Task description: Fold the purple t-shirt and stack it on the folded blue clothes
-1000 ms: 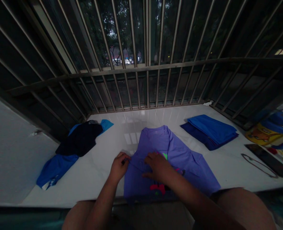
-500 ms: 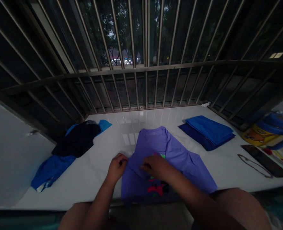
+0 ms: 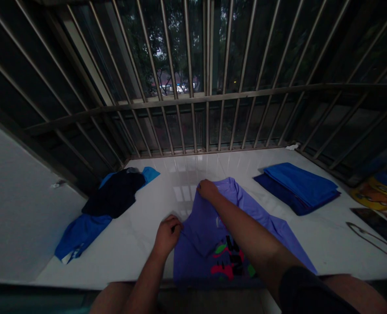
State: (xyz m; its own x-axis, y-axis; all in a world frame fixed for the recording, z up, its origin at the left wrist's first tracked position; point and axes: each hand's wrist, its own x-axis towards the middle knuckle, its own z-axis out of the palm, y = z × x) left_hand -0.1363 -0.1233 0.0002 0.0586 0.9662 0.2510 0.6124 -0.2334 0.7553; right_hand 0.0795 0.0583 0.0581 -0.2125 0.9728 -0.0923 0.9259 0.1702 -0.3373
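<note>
A purple T-shirt [image 3: 258, 213] with a pink, green and black print lies spread on the white ledge, its neckline toward the window and its hem at the front edge. My left hand [image 3: 168, 235] pinches the shirt's left edge near the underarm. Farther up, my right hand [image 3: 207, 190] is closed on the left shoulder, beside the collar. My right forearm crosses over the chest of the shirt and hides part of the print.
Left on the white ledge [image 3: 141, 244] is a loose heap of dark and blue clothes [image 3: 111, 194]. Folded blue garments [image 3: 299, 185] lie at the right. Beyond them are a dark flat object [image 3: 378, 226], a cord loop [image 3: 366, 237] and a yellow-and-blue container [image 3: 376, 194]. Metal bars [image 3: 208, 98] close off the back.
My right hand has moved from the middle of the shirt up to its left shoulder and closed there. My left hand stays at the left edge. The view has shifted slightly.
</note>
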